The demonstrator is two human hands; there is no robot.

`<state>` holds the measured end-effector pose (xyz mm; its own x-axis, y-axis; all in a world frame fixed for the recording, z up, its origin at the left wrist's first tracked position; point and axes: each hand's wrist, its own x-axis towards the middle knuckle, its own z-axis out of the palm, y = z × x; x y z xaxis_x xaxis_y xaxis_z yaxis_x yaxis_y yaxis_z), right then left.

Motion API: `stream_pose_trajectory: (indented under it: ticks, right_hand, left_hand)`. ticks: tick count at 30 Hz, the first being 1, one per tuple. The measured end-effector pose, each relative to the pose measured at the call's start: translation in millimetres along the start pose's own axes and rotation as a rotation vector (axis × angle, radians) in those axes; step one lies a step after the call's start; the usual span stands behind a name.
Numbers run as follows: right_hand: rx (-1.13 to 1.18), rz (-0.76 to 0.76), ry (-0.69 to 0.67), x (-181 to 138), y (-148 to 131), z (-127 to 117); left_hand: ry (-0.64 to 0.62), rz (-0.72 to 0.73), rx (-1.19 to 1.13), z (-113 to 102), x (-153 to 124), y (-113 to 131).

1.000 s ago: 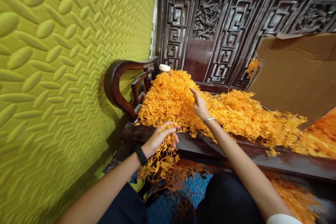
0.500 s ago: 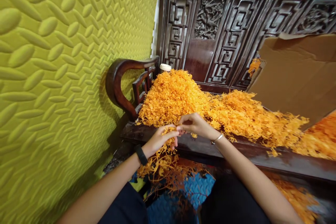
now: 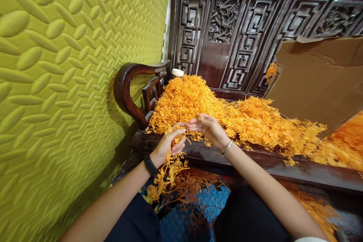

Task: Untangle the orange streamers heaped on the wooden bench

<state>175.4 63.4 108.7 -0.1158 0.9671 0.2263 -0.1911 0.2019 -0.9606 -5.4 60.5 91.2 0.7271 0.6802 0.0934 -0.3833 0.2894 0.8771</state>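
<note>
My left hand, with a black band at the wrist, is closed around a bunch of orange branching plastic sprigs. The stems hang below the palm, and a few tips poke out between thumb and fingers. My right hand, wearing a silver bracelet, is turned partly palm up. Its fingers stretch toward the left fingertips, seeming to touch them, and I see nothing held in it. Just behind both hands rises a big heap of small orange plastic pieces on a dark wooden bench.
A curved wooden armrest stands at left beside a yellow embossed wall. A white-lidded container sits behind the heap. Brown cardboard leans against the carved backrest. Blue matting and reddish-brown sprigs lie below.
My right hand has rolled from a pinch at the left fingertips to a palm-up pose with fingers extended. The left hand has shifted slightly up and left, still holding the sprigs.
</note>
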Motion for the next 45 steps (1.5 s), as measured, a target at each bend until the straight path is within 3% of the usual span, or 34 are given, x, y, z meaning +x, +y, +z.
stream_pose_trajectory:
  ticks: [2, 5, 8, 14, 17, 19, 21, 26, 28, 32, 35, 40, 45]
  right_hand:
    - [-0.103, -0.129, 0.194, 7.6, -3.8, -19.0]
    - [-0.44, -0.315, 0.512, 18.4, -5.8, -46.8]
    - [-0.568, -0.356, 0.579, 25.4, 0.0, -60.6]
    - [-0.831, -0.347, 0.455, 27.8, 13.5, -58.0]
    - [-1.041, -0.443, 0.386, 21.7, 7.4, -45.5]
    - [-1.045, -0.511, 0.318, 14.1, -1.9, -31.4]
    - [-0.969, -0.493, 0.171, 4.5, -13.3, -14.4]
    - [-0.837, -0.321, -0.442, -15.3, -31.5, 18.2]
    - [-0.851, -0.331, -0.537, -17.4, -31.0, 22.0]
    - [-0.805, -0.31, -0.396, -15.3, -23.7, 21.0]
    - [-0.611, -0.201, -0.265, -13.0, -19.5, 20.3]
    - [-0.247, 0.024, -0.271, -8.1, -14.2, 17.0]
    - [-0.095, 0.027, -0.143, -3.0, -8.9, 10.7]
  left_hand:
    - [-0.038, -0.023, 0.03, 0.7, -2.8, -1.7]
    - [-0.008, -0.025, 0.115, -0.9, -3.8, -7.3]
    - [0.021, -0.004, 0.129, -4.9, -0.8, -11.3]
    - [-0.099, -0.049, -0.017, -8.4, 0.2, -9.7]
    - [-0.216, -0.09, -0.037, -8.0, -2.3, -9.0]
    - [-0.255, -0.108, -0.034, -7.8, -3.1, -9.1]
    - [-0.259, -0.119, -0.031, -7.6, -2.9, -9.4]
    - [-0.227, -0.151, 0.013, -7.1, -0.8, -9.6]
    - [-0.214, -0.156, 0.057, -6.3, 0.1, -10.0]
    - [-0.144, -0.099, 0.228, -2.6, 1.8, -12.2]
    - [-0.059, -0.061, 0.283, 0.6, 2.2, -13.0]
    - [-0.04, -0.074, 0.282, 2.3, 1.6, -12.3]
    - [-0.057, -0.083, 0.27, 1.3, 1.4, -13.3]
